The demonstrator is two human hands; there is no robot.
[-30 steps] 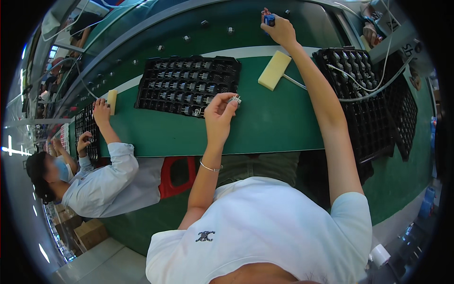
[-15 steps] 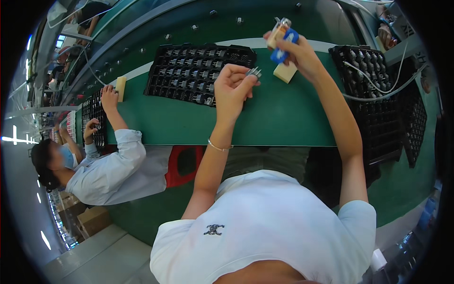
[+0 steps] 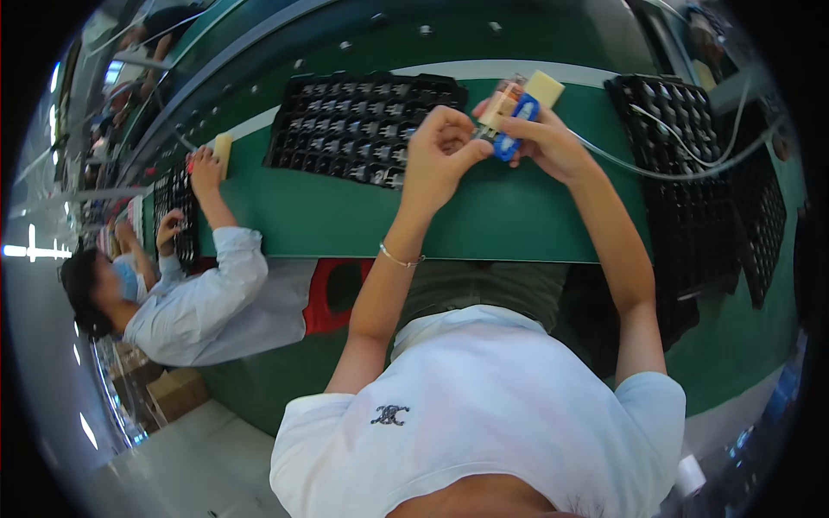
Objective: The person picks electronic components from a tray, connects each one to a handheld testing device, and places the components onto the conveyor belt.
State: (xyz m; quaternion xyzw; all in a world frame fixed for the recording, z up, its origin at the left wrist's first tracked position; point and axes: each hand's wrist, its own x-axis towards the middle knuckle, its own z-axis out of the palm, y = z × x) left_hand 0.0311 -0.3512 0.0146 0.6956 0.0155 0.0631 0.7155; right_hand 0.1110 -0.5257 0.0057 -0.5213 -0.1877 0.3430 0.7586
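Note:
My left hand [image 3: 442, 157] is closed, fingertips pinching a small metal part with pins [image 3: 485, 134]. My right hand [image 3: 551, 145] grips a small hand tool with a cream body [image 3: 496, 110] and a bright blue piece [image 3: 523, 115]. Both hands meet above the green table, and the metal part is against or right beside the tool's lower end; whether it sits inside cannot be made out. Just behind my right hand is a pale yellow block [image 3: 546, 87]. To the left of my hands lies a black compartment tray [image 3: 285, 129] with rows of similar metal parts.
Black trays [image 3: 682, 207] are stacked at the right, with a pale tube [image 3: 617, 164] running over the table. Small parts sit on the green belt [image 3: 466, 52] beyond. At left a masked co-worker [image 3: 199, 293] works beside another yellow block [image 3: 223, 154].
My right hand has come down and left with the tool, meeting my left hand and its metal part. The yellow block now appears farther back, behind my right hand. Parts on the belt have shifted left.

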